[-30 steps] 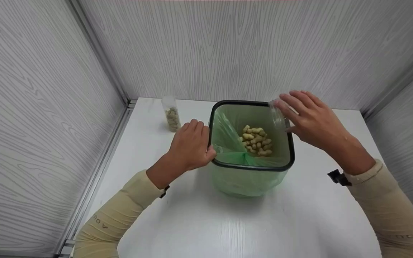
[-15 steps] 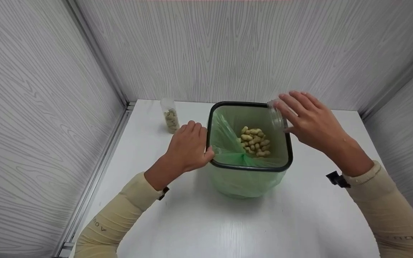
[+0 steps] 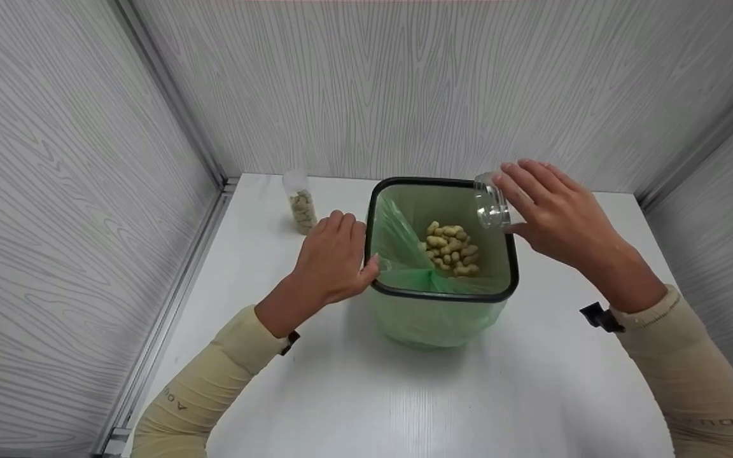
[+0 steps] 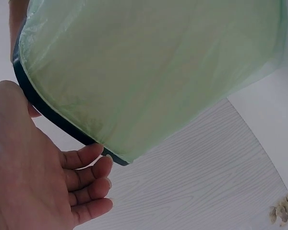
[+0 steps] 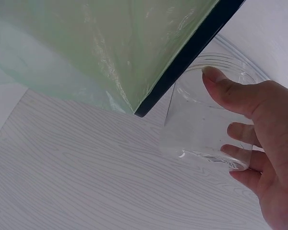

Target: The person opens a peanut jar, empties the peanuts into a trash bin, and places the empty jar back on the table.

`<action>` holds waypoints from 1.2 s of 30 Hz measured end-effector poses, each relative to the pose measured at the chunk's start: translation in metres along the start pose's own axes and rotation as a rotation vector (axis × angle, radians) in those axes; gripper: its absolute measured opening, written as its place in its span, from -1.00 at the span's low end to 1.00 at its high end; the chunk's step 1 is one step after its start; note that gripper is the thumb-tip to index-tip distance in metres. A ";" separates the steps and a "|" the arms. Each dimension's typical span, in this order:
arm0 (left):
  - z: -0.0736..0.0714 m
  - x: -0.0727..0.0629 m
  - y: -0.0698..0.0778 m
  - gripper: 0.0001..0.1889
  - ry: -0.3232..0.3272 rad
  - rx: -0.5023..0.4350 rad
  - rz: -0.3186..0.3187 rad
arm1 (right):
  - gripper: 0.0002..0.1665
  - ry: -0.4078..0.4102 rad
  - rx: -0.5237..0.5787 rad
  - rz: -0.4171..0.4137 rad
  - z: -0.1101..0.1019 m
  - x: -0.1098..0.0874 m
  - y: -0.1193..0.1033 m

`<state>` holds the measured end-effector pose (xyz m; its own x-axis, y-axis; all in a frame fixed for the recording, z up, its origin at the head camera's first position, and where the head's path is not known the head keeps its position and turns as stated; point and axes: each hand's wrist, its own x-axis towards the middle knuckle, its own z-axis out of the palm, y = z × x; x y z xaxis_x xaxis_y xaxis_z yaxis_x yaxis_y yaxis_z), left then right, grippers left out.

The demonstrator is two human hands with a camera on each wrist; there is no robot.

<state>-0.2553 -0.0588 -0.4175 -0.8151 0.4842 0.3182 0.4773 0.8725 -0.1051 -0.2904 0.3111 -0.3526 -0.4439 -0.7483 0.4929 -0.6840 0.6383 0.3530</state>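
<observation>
A bin (image 3: pixel 436 296) with a dark rim and a green liner bag stands on the white table. Peanuts (image 3: pixel 450 248) lie in a heap at its bottom. My left hand (image 3: pixel 333 259) holds the bin's left rim, thumb over the edge and fingers outside; the left wrist view shows the fingertips (image 4: pixel 103 158) against the rim. At the right rim, my right hand (image 3: pixel 557 213) grips a clear jar (image 3: pixel 491 200). Through the jar's wall in the right wrist view (image 5: pixel 201 124), no contents show. The thumb lies near the jar's threaded mouth, the other fingers round its side.
A tall clear container (image 3: pixel 301 203) partly filled with peanuts stands at the back left of the table (image 3: pixel 366 401). Grey wood-grain panels (image 3: pixel 366 89) enclose the back and both sides.
The jar in my right hand has turned and lifted slightly, so more of it shows above the right rim. My left hand stays on the bin's rim, and the peanuts lie as before.
</observation>
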 end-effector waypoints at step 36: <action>-0.001 0.013 0.010 -0.01 0.386 -0.337 0.127 | 0.05 0.174 0.183 0.103 -0.009 0.002 -0.016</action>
<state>-0.2607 -0.0439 -0.4138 -0.5937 0.4699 0.6532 0.6955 0.7079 0.1229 -0.2749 0.3013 -0.3497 -0.4217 -0.6285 0.6536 -0.7404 0.6548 0.1521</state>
